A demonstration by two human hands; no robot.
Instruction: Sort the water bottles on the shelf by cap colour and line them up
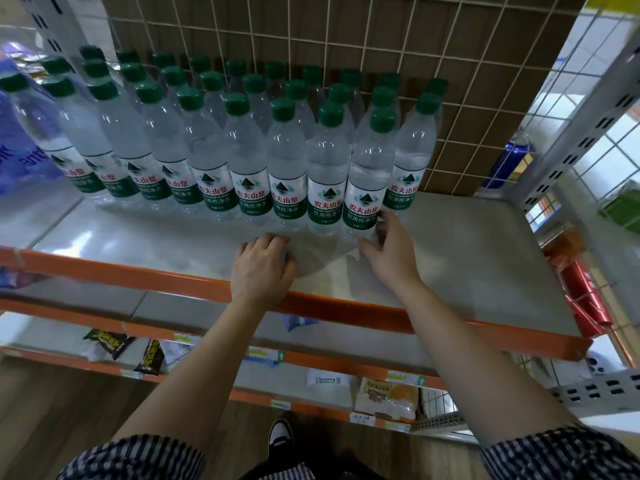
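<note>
Grey shelf (467,258) with an orange rail (138,277) along its near edge fills the middle of the view, backed by a wire mesh (346,36) over a brown panel. Bottles (242,161) with green caps stand in rows from the far left to right of centre, the front row running in a line with labels facing near. The right end of the shelf is bare board.

One bottle (363,181), second from the right, stands slightly nearer than its neighbours. The right hand (393,252) is at its base. The fingers are loosely bent with the fingertips (382,225) touching the lower right side of the bottle. The thumb is spread out to the left just near of the base, and nothing is wrapped or pinched.

The left hand (265,265) rests on the shelf just near the front row, fingers loosely bent down onto the board, holding nothing.

A blue pack (17,150) sits at the far left. Snack packets (149,355) lie on the lower shelves, red rolls (585,299) hang at the right, and a shoe (280,438) shows on the wood floor. Striped sleeves (561,455) cover the upper arms.
</note>
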